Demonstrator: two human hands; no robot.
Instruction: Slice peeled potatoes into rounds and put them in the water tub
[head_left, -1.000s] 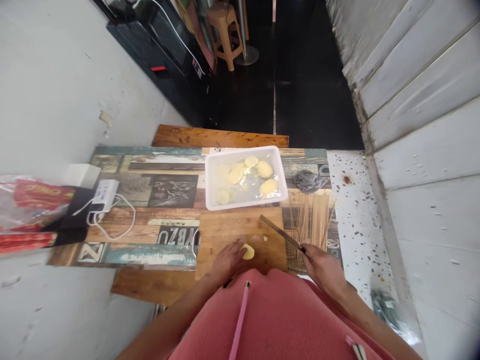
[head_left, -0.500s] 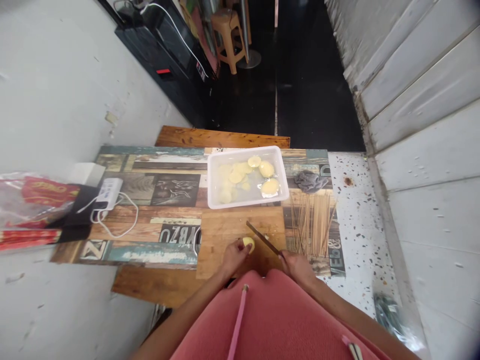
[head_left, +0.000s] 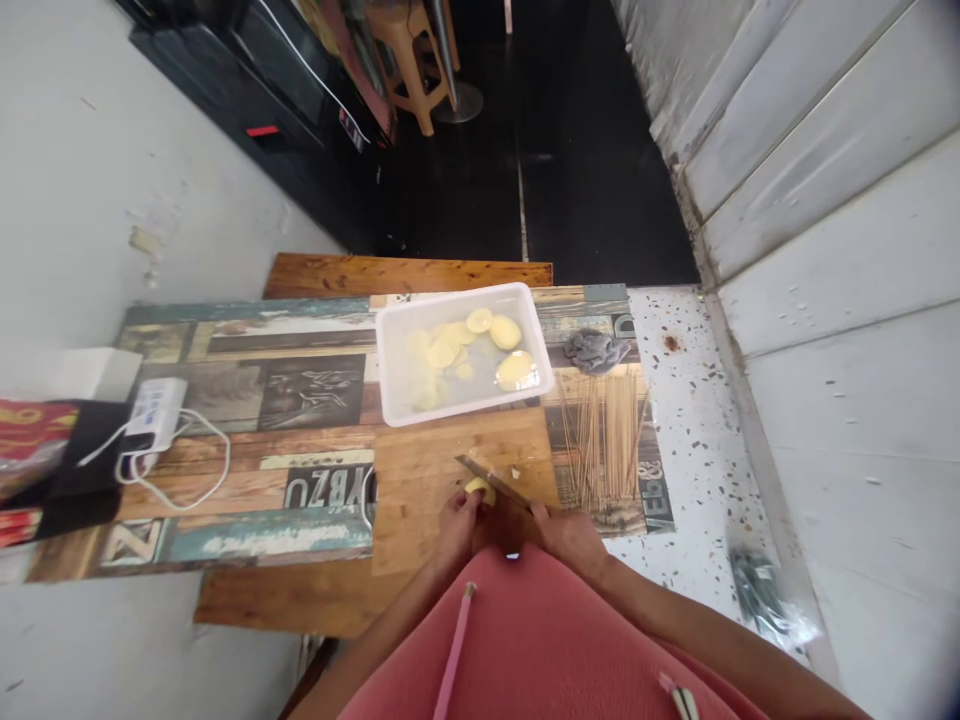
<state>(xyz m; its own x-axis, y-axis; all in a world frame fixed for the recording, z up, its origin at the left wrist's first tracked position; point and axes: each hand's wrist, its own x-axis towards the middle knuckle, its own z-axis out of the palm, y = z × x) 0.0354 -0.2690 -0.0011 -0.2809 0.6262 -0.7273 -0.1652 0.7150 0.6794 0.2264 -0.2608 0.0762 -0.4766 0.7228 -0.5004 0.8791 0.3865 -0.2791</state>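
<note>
My left hand (head_left: 455, 522) is closed on a pale yellow potato piece (head_left: 480, 487) and holds it down on the wooden cutting board (head_left: 427, 470). My right hand (head_left: 566, 530) grips the handle of a knife (head_left: 491, 478), and the blade lies across the potato piece. Just beyond the board stands a white plastic tub (head_left: 390, 400) with water and several potato slices in it. A small scrap of potato lies on the board by the blade.
A spread of wooden skewers (head_left: 607, 435) lies right of the board, with a grey cloth (head_left: 596, 350) beyond it. A white charger with cable (head_left: 154, 415) and red packaging (head_left: 30, 430) sit at the far left. A wall stands to the right.
My right hand has brought the knife leftward from beside the skewers onto the potato piece. The left hand stayed on the potato. The camera view shifted slightly.
</note>
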